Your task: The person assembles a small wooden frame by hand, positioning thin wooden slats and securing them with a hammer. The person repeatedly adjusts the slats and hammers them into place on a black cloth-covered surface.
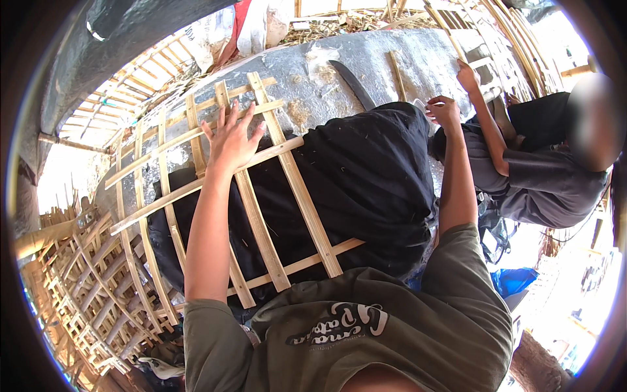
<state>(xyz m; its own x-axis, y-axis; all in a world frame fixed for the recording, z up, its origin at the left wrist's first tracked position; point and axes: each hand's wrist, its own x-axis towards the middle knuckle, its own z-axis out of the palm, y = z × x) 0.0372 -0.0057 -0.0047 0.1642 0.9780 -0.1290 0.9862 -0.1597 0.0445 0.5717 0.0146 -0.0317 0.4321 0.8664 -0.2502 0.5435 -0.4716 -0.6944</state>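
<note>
Through the head view I see the wooden lattice (pixel 300 189) across the lap (pixel 366 176), its long axis rising rightward. A mottled grey surface (pixel 418 49) lies beyond; slatted bamboo (pixel 81 281) stands leftward. The lattice sits beneath the spread left hand (pixel 232 142); the right hand (pixel 445 115) curls apart, its pinch unclear.

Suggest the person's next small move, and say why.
Probably bring the right hand over to the wooden lattice, to help steady it: only the left hand is spread over its slats, while the right sits apart from it, fingers bent; whether they hold anything is unclear.
</note>
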